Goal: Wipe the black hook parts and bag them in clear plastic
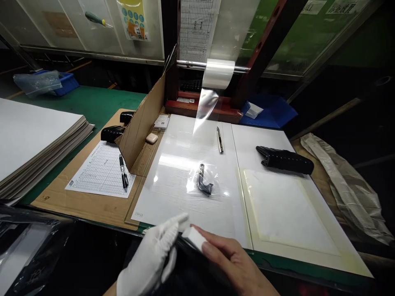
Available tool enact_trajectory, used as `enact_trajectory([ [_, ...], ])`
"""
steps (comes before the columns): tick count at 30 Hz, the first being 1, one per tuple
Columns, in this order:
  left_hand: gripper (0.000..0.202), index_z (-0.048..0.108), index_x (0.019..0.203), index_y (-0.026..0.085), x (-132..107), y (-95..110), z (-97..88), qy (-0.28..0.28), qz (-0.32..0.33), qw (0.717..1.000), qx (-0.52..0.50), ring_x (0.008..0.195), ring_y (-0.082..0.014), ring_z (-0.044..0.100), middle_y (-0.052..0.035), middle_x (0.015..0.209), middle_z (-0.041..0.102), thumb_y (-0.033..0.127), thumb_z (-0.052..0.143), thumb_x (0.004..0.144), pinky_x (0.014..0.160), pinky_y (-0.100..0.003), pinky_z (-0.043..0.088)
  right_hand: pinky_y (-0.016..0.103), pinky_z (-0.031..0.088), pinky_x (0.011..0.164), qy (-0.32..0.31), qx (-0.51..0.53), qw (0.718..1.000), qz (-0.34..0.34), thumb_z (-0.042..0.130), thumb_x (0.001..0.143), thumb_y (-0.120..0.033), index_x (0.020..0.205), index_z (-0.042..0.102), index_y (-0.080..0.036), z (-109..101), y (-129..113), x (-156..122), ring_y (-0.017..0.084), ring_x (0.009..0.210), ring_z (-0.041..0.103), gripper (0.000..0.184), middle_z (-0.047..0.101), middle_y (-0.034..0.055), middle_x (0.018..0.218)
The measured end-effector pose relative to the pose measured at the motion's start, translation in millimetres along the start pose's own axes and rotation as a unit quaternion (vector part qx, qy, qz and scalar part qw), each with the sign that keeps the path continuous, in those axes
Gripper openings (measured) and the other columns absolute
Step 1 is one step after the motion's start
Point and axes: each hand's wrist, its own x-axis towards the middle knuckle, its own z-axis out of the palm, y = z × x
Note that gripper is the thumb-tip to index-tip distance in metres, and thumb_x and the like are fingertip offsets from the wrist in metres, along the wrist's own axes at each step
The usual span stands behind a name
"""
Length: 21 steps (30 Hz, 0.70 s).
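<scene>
Low in the view, my left hand (154, 255), in a white glove, has its fingers curled round a dark piece (182, 243). Most of that piece is hidden by my hands or lost against the black below. My bare right hand (230, 257) pinches a small white pad (194, 237) between thumb and fingers, close against the dark piece. Whether the pad is cloth or foam I cannot tell. Beyond both hands, a black curved part (203, 181) lies in clear film on the white work surface (173, 197).
A roll of clear film (218, 74) hangs at the back, its end trailing down. A knife (219, 139) lies near it. A black moulded part (286, 161) rests at right. On the left are a cardboard divider (143, 119), a pen (123, 172), a printed form (98, 172) and stacked sheets (37, 144).
</scene>
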Motion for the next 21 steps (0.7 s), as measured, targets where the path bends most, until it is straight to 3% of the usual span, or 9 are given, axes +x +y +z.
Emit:
enact_trajectory([
  [3, 0.065, 0.067, 0.126, 0.016, 2.7, -1.6, 17.6, 0.094, 0.013, 0.992, -0.087, 0.029, -0.008, 0.027, 0.0094, 0.04, 0.036, 0.066, 0.06, 0.084, 0.031, -0.019, 0.023, 0.048, 0.05, 0.107, 0.188, -0.071, 0.976, -0.085, 0.056, 0.099, -0.046, 0.139, 0.058, -0.03, 23.0, 19.5, 9.8, 0.029, 0.135, 0.053, 0.043, 0.055, 0.0066, 0.145],
  [5, 0.065, 0.069, 0.116, 0.015, 5.9, -6.6, 27.2, 0.12, 0.015, 0.982, -0.143, 0.029, -0.0066, 0.021, 0.01, 0.041, 0.034, 0.071, 0.053, 0.086, 0.03, -0.019, 0.02, 0.048, 0.052, 0.106, 0.306, -0.149, 0.924, -0.175, 0.055, 0.101, -0.037, 0.144, 0.052, -0.029, 37.8, 31.9, 16.9, 0.029, 0.139, 0.048, 0.044, 0.048, 0.0082, 0.152],
  [6, 0.065, 0.07, 0.107, 0.015, 7.6, -10.2, 29.7, 0.105, 0.011, 0.982, -0.159, 0.029, -0.0066, 0.021, 0.0091, 0.04, 0.034, 0.073, 0.049, 0.087, 0.031, -0.019, 0.02, 0.047, 0.052, 0.106, 0.325, -0.188, 0.902, -0.212, 0.055, 0.101, -0.033, 0.145, 0.051, -0.03, 41.7, 35.2, 19.6, 0.028, 0.141, 0.046, 0.045, 0.045, 0.0085, 0.154],
  [10, 0.061, 0.068, 0.078, 0.015, 12.4, -26.0, 25.2, -0.024, -0.048, 0.986, -0.158, 0.027, -0.0091, 0.033, 0.0027, 0.033, 0.041, 0.071, 0.048, 0.089, 0.031, -0.02, 0.023, 0.048, 0.052, 0.106, 0.275, -0.325, 0.862, -0.274, 0.055, 0.1, -0.02, 0.148, 0.047, -0.033, 28.3, 29.5, 20.4, 0.026, 0.141, 0.045, 0.051, 0.042, 0.0085, 0.157],
  [14, 0.051, 0.064, 0.072, 0.017, 13.7, -35.0, 18.7, -0.07, -0.087, 0.978, -0.175, 0.023, -0.0092, 0.033, 0.0041, 0.034, 0.042, 0.064, 0.056, 0.088, 0.028, -0.02, 0.022, 0.051, 0.052, 0.1, 0.188, -0.459, 0.799, -0.339, 0.052, 0.097, -0.007, 0.147, 0.048, -0.031, 6.9, 22.8, 13.7, 0.029, 0.137, 0.044, 0.056, 0.041, 0.011, 0.157],
  [21, 0.04, 0.056, 0.067, 0.019, 11.5, -39.8, 21.9, -0.113, -0.092, 0.962, -0.23, 0.021, -0.0058, 0.026, 0.0071, 0.03, 0.039, 0.054, 0.068, 0.081, 0.025, -0.016, 0.026, 0.05, 0.052, 0.094, 0.18, -0.481, 0.795, -0.323, 0.052, 0.096, -0.006, 0.146, 0.049, -0.027, 7.1, 31.3, 13.5, 0.03, 0.131, 0.046, 0.054, 0.044, 0.0134, 0.153],
])
